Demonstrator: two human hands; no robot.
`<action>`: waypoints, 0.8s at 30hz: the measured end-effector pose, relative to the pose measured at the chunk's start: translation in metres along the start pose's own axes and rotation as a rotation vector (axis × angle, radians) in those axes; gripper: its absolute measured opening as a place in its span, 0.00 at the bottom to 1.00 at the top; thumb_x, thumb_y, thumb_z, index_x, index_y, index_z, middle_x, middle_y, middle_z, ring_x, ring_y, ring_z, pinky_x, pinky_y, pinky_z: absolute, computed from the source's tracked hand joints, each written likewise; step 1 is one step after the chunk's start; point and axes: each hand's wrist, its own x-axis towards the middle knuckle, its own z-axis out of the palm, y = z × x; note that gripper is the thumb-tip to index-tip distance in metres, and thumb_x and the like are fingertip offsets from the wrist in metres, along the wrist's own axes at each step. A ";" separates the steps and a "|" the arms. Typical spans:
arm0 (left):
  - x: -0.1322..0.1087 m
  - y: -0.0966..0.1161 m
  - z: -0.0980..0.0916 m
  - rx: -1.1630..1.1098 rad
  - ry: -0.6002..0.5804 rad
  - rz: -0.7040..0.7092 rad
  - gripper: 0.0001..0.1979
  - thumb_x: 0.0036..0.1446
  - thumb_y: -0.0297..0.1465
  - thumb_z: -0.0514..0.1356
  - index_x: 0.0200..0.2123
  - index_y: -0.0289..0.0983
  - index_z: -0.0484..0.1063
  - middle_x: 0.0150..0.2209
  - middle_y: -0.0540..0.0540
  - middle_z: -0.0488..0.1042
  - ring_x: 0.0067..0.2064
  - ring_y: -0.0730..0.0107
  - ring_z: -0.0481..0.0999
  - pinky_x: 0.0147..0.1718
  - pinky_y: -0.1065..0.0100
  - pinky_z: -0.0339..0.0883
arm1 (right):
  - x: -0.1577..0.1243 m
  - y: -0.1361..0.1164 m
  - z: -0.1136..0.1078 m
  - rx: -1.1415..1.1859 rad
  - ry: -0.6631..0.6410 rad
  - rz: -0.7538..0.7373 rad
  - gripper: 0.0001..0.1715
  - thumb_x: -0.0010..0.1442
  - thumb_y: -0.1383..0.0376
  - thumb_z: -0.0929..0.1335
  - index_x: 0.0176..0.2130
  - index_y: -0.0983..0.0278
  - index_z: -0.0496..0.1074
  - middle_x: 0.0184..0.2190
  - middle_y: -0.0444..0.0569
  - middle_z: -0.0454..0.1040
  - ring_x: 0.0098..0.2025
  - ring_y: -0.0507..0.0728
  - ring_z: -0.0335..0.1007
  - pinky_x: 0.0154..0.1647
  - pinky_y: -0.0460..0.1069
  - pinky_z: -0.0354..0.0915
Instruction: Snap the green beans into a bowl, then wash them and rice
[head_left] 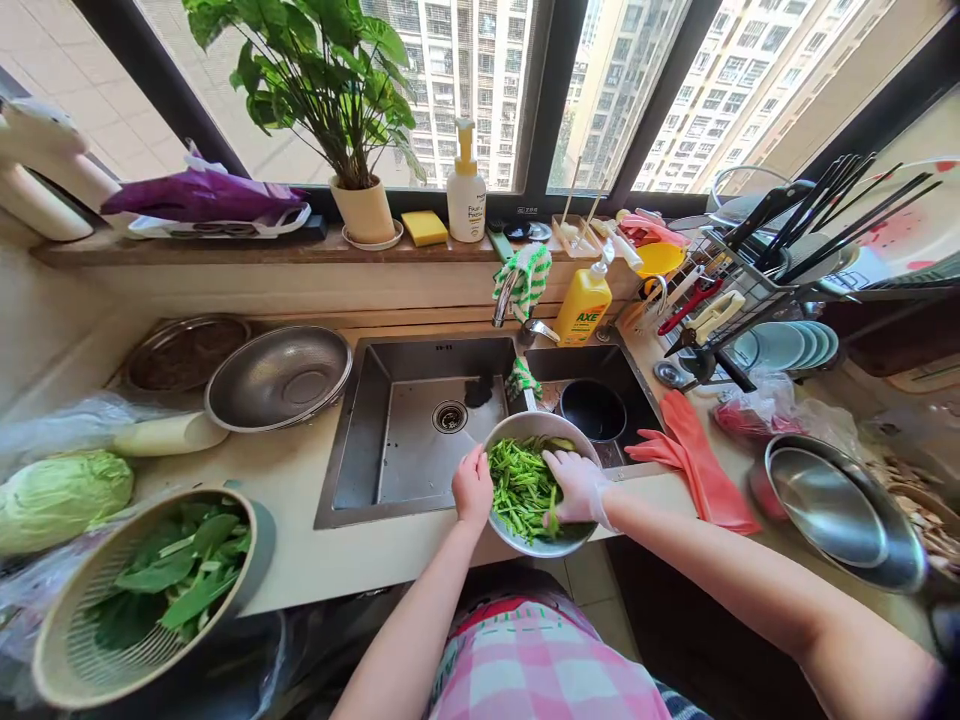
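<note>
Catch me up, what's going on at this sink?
A person stands at a stainless steel sink, with a steel bowl of cut green stems at its front edge. Their bare left hand holds the bowl's rim, and their right hand, in a thin clear glove, presses on the stems. On the counter, a colander holds leafy greens, a napa cabbage lies to the left, and pink rubber gloves lie to the right.

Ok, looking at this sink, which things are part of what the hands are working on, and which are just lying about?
In use: left hand, right hand, bowl, greens.

Lying about: strainer, cabbage, rubber gloves, soap bottle.
</note>
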 end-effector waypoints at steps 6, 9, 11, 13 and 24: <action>-0.006 0.005 0.006 -0.026 -0.015 0.011 0.15 0.58 0.30 0.49 0.43 0.34 0.72 0.41 0.40 0.75 0.42 0.64 0.73 0.43 0.63 0.66 | -0.014 -0.022 0.042 -0.049 -0.069 0.121 0.60 0.42 0.58 0.70 0.64 0.67 0.35 0.51 0.64 0.60 0.48 0.68 0.61 0.43 0.57 0.61; -0.009 0.004 0.007 -0.003 -0.024 0.008 0.15 0.59 0.30 0.48 0.43 0.33 0.72 0.42 0.39 0.75 0.43 0.63 0.73 0.43 0.63 0.65 | 0.000 -0.031 0.049 -0.027 -0.101 0.138 0.58 0.46 0.62 0.68 0.63 0.64 0.29 0.50 0.63 0.60 0.43 0.65 0.66 0.37 0.54 0.64; -0.010 0.003 0.006 0.013 -0.020 0.012 0.16 0.59 0.30 0.48 0.44 0.33 0.71 0.42 0.39 0.75 0.43 0.63 0.73 0.43 0.63 0.65 | 0.008 -0.031 0.048 -0.007 -0.111 0.115 0.53 0.50 0.64 0.65 0.63 0.62 0.29 0.50 0.63 0.61 0.41 0.63 0.68 0.35 0.53 0.64; -0.012 0.002 0.005 0.024 -0.015 0.023 0.16 0.59 0.30 0.47 0.44 0.33 0.71 0.42 0.39 0.75 0.43 0.63 0.72 0.44 0.62 0.65 | 0.012 -0.028 0.045 0.014 -0.112 0.086 0.47 0.53 0.64 0.62 0.63 0.62 0.33 0.49 0.63 0.62 0.39 0.62 0.70 0.35 0.54 0.64; 0.026 0.003 -0.011 0.039 -0.260 0.090 0.15 0.57 0.29 0.49 0.43 0.38 0.73 0.42 0.45 0.75 0.44 0.65 0.72 0.45 0.63 0.64 | -0.001 -0.006 -0.005 0.508 -0.118 0.170 0.48 0.48 0.54 0.68 0.61 0.65 0.45 0.48 0.56 0.68 0.48 0.60 0.66 0.46 0.51 0.61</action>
